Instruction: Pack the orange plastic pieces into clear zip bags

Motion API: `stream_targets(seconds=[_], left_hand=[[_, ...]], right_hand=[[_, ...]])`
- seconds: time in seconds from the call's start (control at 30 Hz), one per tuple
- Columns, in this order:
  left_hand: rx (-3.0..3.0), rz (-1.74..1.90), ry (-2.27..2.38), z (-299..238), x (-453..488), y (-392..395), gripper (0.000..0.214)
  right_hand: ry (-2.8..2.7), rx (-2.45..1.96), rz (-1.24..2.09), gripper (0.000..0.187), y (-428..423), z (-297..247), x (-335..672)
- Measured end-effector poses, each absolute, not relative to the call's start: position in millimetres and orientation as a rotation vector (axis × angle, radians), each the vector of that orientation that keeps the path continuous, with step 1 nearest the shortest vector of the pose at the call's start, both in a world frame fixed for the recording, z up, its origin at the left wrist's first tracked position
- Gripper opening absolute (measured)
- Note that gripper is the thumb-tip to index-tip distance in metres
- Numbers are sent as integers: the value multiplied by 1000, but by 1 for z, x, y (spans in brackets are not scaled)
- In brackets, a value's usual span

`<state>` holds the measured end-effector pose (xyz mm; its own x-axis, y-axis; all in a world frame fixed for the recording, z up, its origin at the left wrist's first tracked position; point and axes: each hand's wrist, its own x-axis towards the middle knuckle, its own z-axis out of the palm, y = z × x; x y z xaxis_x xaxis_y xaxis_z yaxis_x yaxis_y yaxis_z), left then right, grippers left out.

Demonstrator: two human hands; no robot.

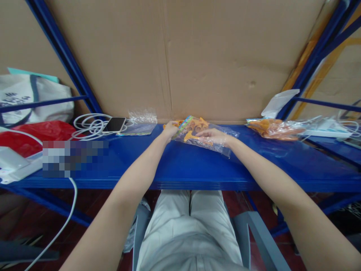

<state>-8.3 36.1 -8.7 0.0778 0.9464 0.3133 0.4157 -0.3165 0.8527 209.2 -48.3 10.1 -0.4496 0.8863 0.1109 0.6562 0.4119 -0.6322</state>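
Note:
A clear plastic bag [222, 149] with a colourful header strip lies on the blue tabletop in front of me, with several orange plastic pieces [203, 122] showing through it. My left hand [170, 131] is closed on the bag's header end, and a bit of orange shows beside its fingers. From the other side, my right hand [211, 136] reaches to the bag's middle, where plastic film overlaps it. Its fingertips close on a yellow-orange plastic piece [189, 136]. Whether the hand is fully inside the bag is hard to tell.
To the right lies another bag of orange pieces [267, 128]. Left of my hands are a flat clear packet [138, 129], a phone [115, 124], coiled white cable [86, 124] and a red bag [53, 131]. Cardboard [197, 56] and blue posts [64, 52] stand behind the table.

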Motion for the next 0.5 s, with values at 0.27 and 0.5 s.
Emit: stream_targets(seconds=[0.27, 0.5], left_hand=[[1508, 1159, 1362, -15, 10, 29, 33], [1419, 1021, 1115, -12, 7, 24, 8]], right_hand=[[-2337, -1329, 729, 38, -43, 6, 209], [-2267, -1088, 918, 46, -31, -12, 214]])
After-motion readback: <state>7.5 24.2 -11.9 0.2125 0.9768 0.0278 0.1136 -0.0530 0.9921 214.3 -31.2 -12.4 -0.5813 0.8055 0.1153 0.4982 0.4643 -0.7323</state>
